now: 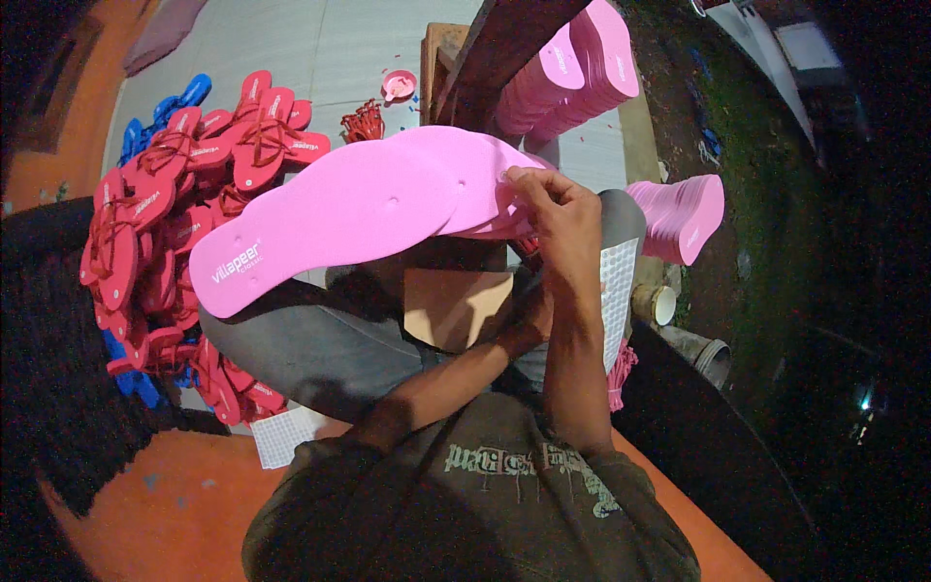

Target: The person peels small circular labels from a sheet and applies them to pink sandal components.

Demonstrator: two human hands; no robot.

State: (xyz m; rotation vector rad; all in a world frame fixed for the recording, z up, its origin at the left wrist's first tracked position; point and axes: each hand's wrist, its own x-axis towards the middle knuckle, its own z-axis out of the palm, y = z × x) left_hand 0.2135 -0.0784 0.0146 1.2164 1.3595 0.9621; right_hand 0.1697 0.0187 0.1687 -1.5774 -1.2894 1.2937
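Observation:
Pink flip-flop soles (320, 209) lie fanned and overlapping in front of me, the top one stretching left over my knee. Small holes show in them. My right hand (558, 199) is at their right end, thumb and forefinger pinched together against the pink surface. Whatever is between those fingertips is too small to make out. My left hand (536, 315) is lower, under the soles and partly behind my right forearm; its fingers are hidden. Below the soles, near my left hand, is a tan block-like surface (458, 306).
Red flip-flops with straps (179, 228) are heaped at left, with blue ones (194, 90) among them. Stacked pink soles (679, 213) stand at right, others (572, 73) behind a dark wooden beam (490, 58). Red straps (364, 121) and a pink dish (399, 87) lie beyond.

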